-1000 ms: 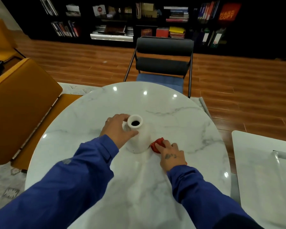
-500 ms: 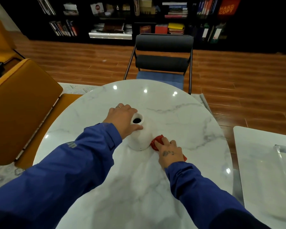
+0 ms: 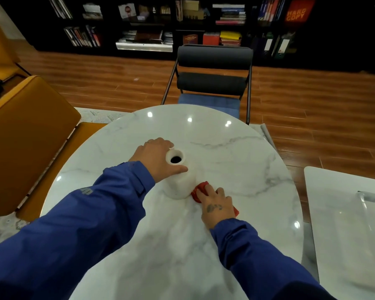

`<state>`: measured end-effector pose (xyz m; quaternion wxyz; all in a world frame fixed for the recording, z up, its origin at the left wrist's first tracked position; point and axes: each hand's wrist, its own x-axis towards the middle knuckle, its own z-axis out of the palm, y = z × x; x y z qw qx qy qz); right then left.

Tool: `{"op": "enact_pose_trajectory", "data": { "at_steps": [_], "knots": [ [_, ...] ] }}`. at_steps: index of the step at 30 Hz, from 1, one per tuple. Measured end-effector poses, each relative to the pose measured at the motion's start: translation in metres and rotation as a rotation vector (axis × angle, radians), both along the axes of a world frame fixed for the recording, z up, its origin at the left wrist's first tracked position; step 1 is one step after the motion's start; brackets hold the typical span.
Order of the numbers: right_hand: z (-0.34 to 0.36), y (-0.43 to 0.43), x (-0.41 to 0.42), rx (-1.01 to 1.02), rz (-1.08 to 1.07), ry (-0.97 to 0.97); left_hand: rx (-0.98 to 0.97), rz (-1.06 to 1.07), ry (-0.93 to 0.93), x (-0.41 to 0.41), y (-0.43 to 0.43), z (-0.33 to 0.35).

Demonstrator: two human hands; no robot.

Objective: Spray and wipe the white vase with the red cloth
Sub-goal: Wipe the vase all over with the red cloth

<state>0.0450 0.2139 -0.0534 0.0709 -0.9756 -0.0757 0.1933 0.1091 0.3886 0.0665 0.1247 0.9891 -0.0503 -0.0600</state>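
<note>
Since a second ago the left hand (image 3: pixel 155 160) has slid up from the vase's shoulder to wrap its neck, thumb across the near side below the rim, while the right hand (image 3: pixel 217 205) has kept the cloth at the base.

The vase (image 3: pixel 179 180) stands upright near the middle of the round bench (image 3: pixel 236 152), well clear of every edge. It looks like matte ceramic: stiff, probably fairly heavy for its bulk, and breakable if tipped onto the stone top. Its smooth wall would likely turn slick once sprayed, so the narrow neck, where the left hand's fingers curl closed round it, seems the surest place to steady it; the wide foot should keep it stable under sideways rubbing.

The cloth (image 3: pixel 200 189) is soft and bunched, pressed against the lower right of the vase by the right hand, which lies fairly flat on it with the fingers loosely bent over the fabric. A red corner shows behind the wrist.

No spray bottle is visible on the bench.

For writing, an orange book (image 3: pixel 296 11) on the dark shelves (image 3: pixel 145 37) beyond the black chair (image 3: pixel 213 72) reads "HARD COPY". The left sleeve (image 3: pixel 87 191) carries a small grey logo, too blurred to read. Other spines and binder labels are too small to make out.
</note>
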Motion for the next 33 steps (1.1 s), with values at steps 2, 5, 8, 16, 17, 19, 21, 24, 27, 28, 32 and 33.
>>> {"op": "enact_pose_trajectory", "data": {
  "at_steps": [2, 5, 8, 16, 17, 19, 21, 24, 27, 28, 32, 33],
  "knots": [
    [-0.005, 0.003, -0.012, 0.004, 0.034, -0.021, -0.081, -0.047, 0.026, -0.001, 0.003, 0.000],
    [-0.006, -0.003, -0.006, 0.021, 0.025, -0.040, -0.018, -0.071, 0.007, 0.003, 0.004, -0.003],
    [-0.003, -0.004, 0.011, 0.021, -0.057, -0.007, 0.090, -0.059, -0.008, 0.007, 0.003, -0.006],
    [-0.014, 0.009, -0.018, 0.047, 0.109, -0.071, 0.086, 0.025, -0.042, 0.007, -0.001, -0.009],
    [-0.014, 0.007, -0.017, 0.068, 0.123, -0.069, 0.083, 0.036, -0.041, 0.007, -0.002, -0.009],
    [-0.016, 0.002, -0.012, 0.167, 0.070, -0.055, 0.090, 0.056, -0.034, 0.006, -0.003, -0.008],
    [-0.016, -0.001, -0.011, 0.462, -0.217, -0.028, 0.094, 0.076, -0.028, 0.005, -0.003, -0.008],
    [-0.006, -0.004, -0.007, 0.937, -0.812, -0.008, 0.091, 0.109, -0.030, 0.003, -0.004, -0.008],
    [-0.001, 0.001, 0.000, 0.976, -0.869, 0.057, 0.104, 0.125, -0.031, 0.003, -0.006, -0.008],
    [0.001, 0.007, 0.002, 0.980, -0.843, 0.060, 0.105, 0.127, -0.030, 0.003, -0.006, -0.008],
    [0.009, 0.024, 0.013, 0.960, -0.779, 0.081, 0.083, 0.124, -0.014, 0.006, -0.004, -0.009],
    [0.015, 0.023, 0.016, 0.995, -0.790, 0.088, 0.077, 0.125, -0.013, 0.007, -0.004, -0.010]
  ]
}}
